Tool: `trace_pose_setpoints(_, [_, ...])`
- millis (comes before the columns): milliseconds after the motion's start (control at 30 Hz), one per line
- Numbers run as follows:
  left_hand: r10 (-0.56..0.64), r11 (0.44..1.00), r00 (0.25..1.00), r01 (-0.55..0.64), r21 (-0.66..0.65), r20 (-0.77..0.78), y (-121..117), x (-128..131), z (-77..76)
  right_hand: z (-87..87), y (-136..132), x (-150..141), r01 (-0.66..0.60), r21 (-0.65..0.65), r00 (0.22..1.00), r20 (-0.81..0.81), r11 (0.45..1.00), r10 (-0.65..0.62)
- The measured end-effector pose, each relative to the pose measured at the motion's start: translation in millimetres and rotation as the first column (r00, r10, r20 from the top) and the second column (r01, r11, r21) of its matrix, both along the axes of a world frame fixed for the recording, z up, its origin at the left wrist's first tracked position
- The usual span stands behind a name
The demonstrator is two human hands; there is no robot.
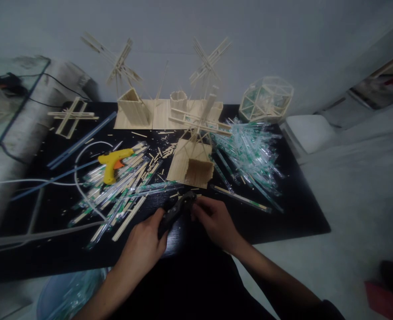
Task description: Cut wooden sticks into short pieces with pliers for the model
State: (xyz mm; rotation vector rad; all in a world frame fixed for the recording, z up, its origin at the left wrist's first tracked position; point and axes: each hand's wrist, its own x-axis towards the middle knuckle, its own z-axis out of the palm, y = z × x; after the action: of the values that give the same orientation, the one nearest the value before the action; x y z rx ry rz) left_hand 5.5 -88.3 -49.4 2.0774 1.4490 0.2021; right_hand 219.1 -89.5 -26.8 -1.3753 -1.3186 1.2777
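My left hand [146,238] is wrapped round a black hand tool [175,214] that looks like pliers or cutters, held just above the near part of the table. Its head points away to the right. My right hand [214,220] is closed at that head, fingertips pinched together; whatever lies between them is too small and dark to make out. Just beyond both hands stands a windmill-like model [191,166] of thin wooden sticks, with a square box at the front of its base and crossed blades above.
A yellow glue gun [111,162] lies on wrapped chopsticks [129,195] at the left. Torn clear wrappers [252,153] pile up at the right. More stick models [132,109] and a faceted stick frame [266,100] stand along the wall. A blue bin [54,293] sits below the table.
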Motion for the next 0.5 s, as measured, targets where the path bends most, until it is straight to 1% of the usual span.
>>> trace_pose_setpoints(133, [-0.002, 1.000, 0.999, 0.001, 0.015, 0.044, 0.4, -0.8, 0.2, 3.3, 2.3, 1.0, -0.028, -0.001, 1.000, 0.000, 1.000, 0.028])
trace_pose_setpoints(333, [0.004, 0.999, 0.995, -0.008, 0.033, 0.104, 0.5, -1.4, 3.1, 6.5, 4.3, 5.8, -0.115, -0.037, 0.991, -0.067, 0.993, 0.113])
trace_pose_setpoints(500, [-0.003, 1.000, 0.993, 0.001, 0.011, 0.121, 1.4, -0.4, 6.2, 5.6, 3.8, 7.5, -0.134, -0.037, 0.987, -0.089, 0.990, 0.130])
